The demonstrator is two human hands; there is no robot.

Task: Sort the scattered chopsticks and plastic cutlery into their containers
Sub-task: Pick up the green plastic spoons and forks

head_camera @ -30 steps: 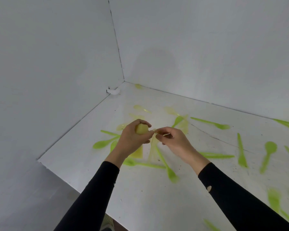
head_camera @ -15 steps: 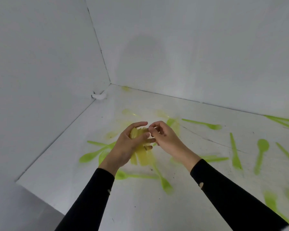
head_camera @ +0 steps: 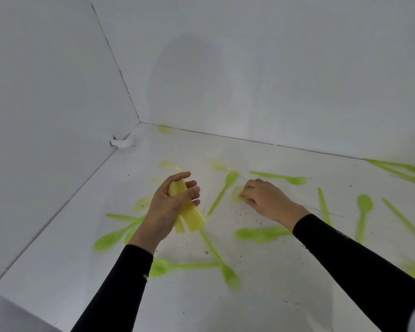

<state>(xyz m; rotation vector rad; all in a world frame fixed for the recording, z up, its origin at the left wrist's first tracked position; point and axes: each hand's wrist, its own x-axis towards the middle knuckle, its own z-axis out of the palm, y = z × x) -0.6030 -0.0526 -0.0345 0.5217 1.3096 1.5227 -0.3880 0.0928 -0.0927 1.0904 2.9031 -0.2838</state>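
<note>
My left hand [head_camera: 170, 207] is closed around a bundle of pale yellow plastic cutlery [head_camera: 189, 215], held above the white tabletop [head_camera: 261, 295]. My right hand [head_camera: 265, 200] rests on the table further right, its fingertips pinching the edge of a pale yellow spoon [head_camera: 237, 193] lying flat. A green fork [head_camera: 223, 190] lies between the two hands. Green spoons [head_camera: 110, 239] and other green cutlery are scattered all over the surface. No container is in view.
White walls meet in a corner [head_camera: 139, 121] behind the table, with a white lump [head_camera: 122, 142] at the left wall's base. More green cutlery lies at right, including a spoon [head_camera: 364, 207] and a fork [head_camera: 280, 177]. The table's near left edge [head_camera: 33, 307] drops off.
The hands, joined over the yellow bundle earlier, have separated. My right hand moved right and down to the tabletop onto a yellow spoon; my left hand keeps the bundle.
</note>
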